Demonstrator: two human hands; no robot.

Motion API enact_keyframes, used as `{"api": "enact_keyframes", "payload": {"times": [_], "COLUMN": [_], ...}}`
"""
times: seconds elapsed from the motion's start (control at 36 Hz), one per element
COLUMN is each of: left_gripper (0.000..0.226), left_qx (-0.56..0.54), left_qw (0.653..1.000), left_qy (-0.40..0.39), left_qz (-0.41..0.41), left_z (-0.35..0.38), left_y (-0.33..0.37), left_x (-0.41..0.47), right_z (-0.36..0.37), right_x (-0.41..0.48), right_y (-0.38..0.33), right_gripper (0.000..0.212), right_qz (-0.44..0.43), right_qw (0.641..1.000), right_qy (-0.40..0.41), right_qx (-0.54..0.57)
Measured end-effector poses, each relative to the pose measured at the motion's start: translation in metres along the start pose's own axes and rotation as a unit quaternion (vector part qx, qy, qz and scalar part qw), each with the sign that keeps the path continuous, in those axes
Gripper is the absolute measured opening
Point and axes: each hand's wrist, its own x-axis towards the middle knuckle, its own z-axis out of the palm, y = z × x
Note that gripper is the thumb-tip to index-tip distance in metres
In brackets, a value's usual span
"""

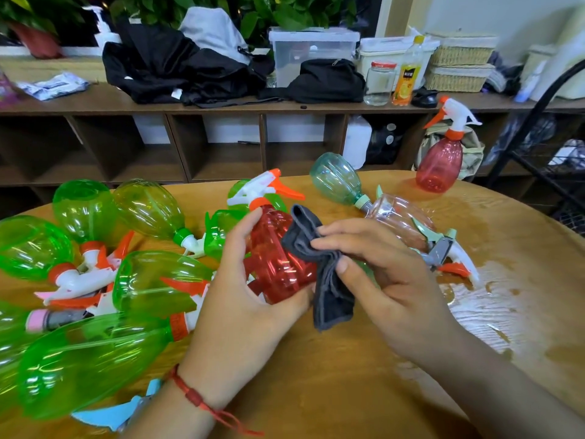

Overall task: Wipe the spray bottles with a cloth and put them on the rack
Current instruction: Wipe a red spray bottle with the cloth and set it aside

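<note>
Left hand (250,280) curled round the red spray bottle (275,258) above the table's (348,391) near middle, right hand (383,274) pinching the grey cloth (326,289) against its right side; a hard rub may twist the slick bottle loose onto the green bottles (148,283) at left.

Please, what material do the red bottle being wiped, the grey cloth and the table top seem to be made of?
The held red bottle: likely thin plastic, glossy and see-through, with bright highlights on its ribs.
The grey cloth: soft fabric, perhaps microfibre, matte; it folds and hangs limp.
The table top: wood or wood-look veneer, visible grain, smooth sheen.
</note>
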Motion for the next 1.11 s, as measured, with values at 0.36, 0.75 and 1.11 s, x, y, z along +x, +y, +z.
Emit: {"api": "enact_keyframes", "payload": {"times": [0.36,0.75,1.11], "left_gripper": [0.116,0.106,0.113], "left_qx": [0.186,0.121,0.198], "left_qw": [0.975,0.991,0.977], "left_qy": [-0.077,0.052,-0.067], "left_qz": [0.093,0.03,0.031], "left_z": [0.004,-0.005,0.004], "left_y": [0.005,0.002,0.003], "left_x": [-0.013,-0.002,-0.011], "right_z": [0.006,0.013,0.007], "right_x": [0.002,-0.002,0.004], "right_y": [0.0,-0.002,0.008], "right_gripper": [0.032,0.032,0.029], "right_qz": [0.126,0.01,0.089], "right_qw": [0.981,0.999,0.992], "right_qy": [0.074,0.046,0.066], "right_qx": [0.125,-0.012,0.057]}}
